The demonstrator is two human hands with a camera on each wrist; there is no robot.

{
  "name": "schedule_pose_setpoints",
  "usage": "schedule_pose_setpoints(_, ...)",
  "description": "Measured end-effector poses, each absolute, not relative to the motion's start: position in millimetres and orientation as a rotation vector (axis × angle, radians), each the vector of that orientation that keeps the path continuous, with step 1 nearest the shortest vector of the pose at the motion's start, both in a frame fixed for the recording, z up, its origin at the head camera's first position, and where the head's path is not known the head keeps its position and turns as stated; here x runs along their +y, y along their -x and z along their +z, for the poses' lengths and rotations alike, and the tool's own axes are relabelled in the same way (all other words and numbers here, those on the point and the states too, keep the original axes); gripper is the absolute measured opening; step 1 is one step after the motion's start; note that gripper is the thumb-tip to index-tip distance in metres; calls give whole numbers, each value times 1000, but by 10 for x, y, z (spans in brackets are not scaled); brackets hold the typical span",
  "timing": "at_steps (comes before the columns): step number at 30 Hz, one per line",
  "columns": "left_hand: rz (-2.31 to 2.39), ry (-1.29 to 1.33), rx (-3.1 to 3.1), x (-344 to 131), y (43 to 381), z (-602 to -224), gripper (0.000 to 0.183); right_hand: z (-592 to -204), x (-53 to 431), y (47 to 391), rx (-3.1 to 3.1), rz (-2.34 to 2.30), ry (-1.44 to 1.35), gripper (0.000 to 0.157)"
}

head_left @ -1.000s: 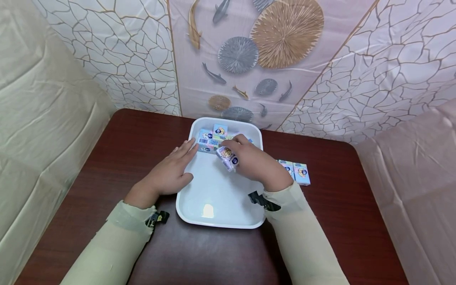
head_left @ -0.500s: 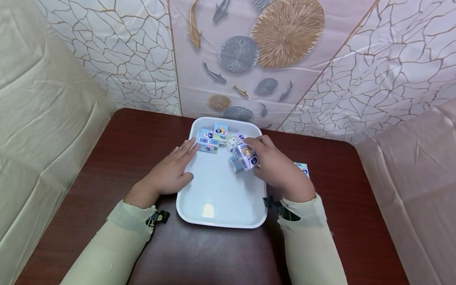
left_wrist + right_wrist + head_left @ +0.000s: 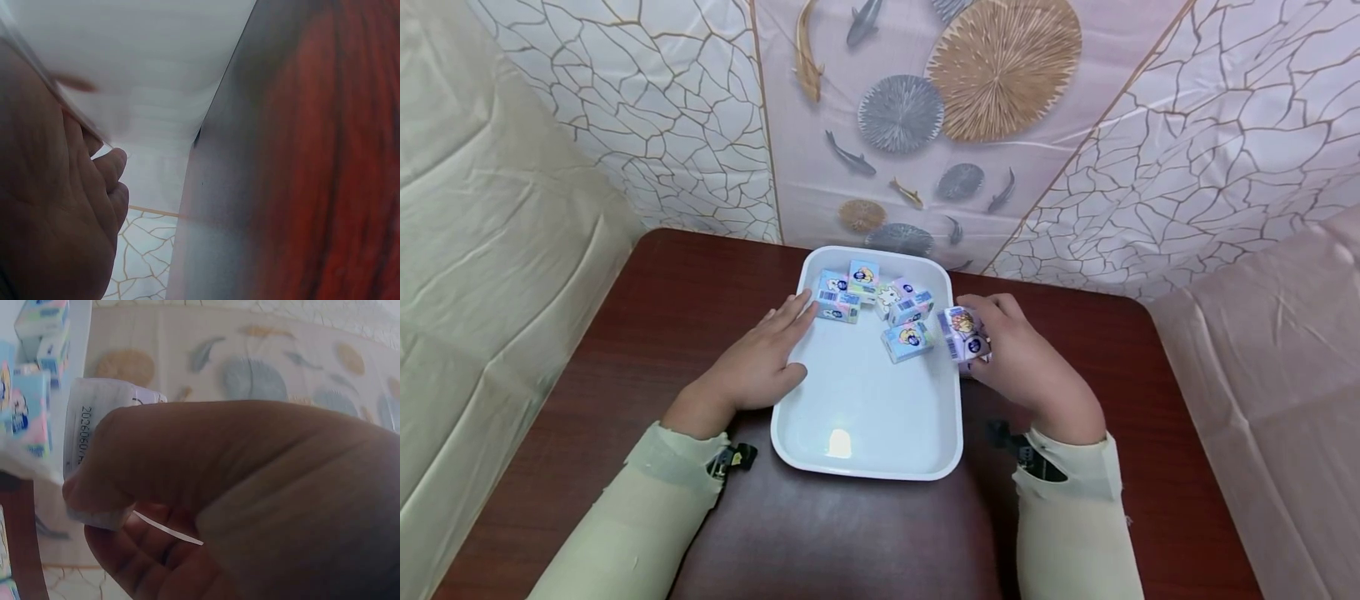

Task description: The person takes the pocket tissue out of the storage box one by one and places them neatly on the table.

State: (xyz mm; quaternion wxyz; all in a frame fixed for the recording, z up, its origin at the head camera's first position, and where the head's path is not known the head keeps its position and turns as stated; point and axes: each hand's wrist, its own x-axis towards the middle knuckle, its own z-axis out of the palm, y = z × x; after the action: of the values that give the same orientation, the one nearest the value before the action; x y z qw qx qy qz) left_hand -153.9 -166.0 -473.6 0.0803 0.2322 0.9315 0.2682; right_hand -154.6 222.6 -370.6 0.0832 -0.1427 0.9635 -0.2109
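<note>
My right hand [image 3: 1030,367] pinches a purple plastic-wrapped pocket tissue pack [image 3: 962,332] over the right rim of a white tray [image 3: 857,417]. In the right wrist view the thumb presses the side of this pack [image 3: 84,437], which bears a printed date. My left hand [image 3: 748,367] lies with straight fingers on the tray's left rim; its palm side [image 3: 69,187] shows in the left wrist view. Inside the tray, several light blue and pastel tissue packs sit toward the far end, among them one blue pack [image 3: 907,342] nearest me.
A dark red wooden table [image 3: 1120,433] carries the tray. Edges of more packs [image 3: 5,550] show at the right wrist view's lower left; my right hand hides them in the head view. A patterned cloth [image 3: 895,192] hangs behind the table.
My right hand has moved right, from inside the tray to beyond its right rim, still holding the purple tissue pack. Blue packs it covered now show. The left hand has stayed still.
</note>
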Motion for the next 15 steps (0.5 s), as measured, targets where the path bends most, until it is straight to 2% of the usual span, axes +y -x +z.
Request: schedule_pose_setpoints(15, 799, -688, 2784, -1660, 1541, -4735, 89, -3596, 2744, 1610, 2877, -564, 207, 89)
